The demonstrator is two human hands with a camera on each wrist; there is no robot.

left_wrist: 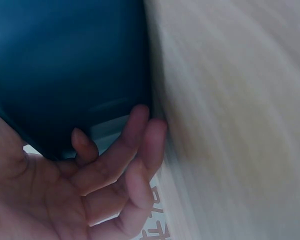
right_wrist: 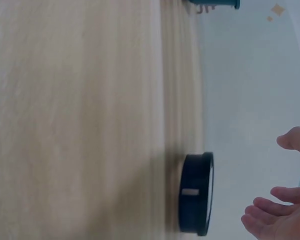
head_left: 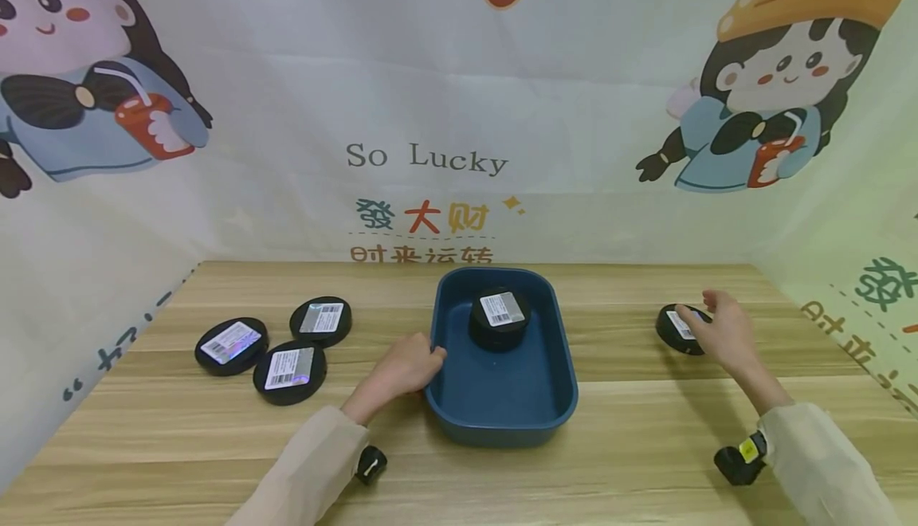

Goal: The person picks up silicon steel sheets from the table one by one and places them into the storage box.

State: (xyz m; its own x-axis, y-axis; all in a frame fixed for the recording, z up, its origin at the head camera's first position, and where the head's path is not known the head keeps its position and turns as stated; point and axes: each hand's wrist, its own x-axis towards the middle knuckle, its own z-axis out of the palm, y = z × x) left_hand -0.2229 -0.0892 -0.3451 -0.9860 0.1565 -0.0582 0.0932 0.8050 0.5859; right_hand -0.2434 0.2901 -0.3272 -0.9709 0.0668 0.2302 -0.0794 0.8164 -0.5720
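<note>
A deep blue rectangular bin (head_left: pixel 495 402) stands on the table. At its left rim my left hand (head_left: pixel 407 363) grips the edge; in the left wrist view the fingers (left_wrist: pixel 110 165) lie against the outer wall. Inside the bin, toward the back, sits a round black container (head_left: pixel 500 333) with a white label on top; it looks tall, perhaps stacked. Over on the right, my right hand (head_left: pixel 727 335) hovers above a flat round black container (head_left: pixel 670 333), thumb and fingers apart. The right wrist view shows a gap between that hand (right_wrist: pixel 285 205) and the container (right_wrist: pixel 194 195).
Left of the bin lie three flat, labelled, round black containers: one at the back (head_left: pixel 320 343), one in front (head_left: pixel 289 389), one farthest left (head_left: pixel 222 360). A printed cloth (head_left: pixel 430 96) hangs behind and beside the wooden table (head_left: pixel 610 462).
</note>
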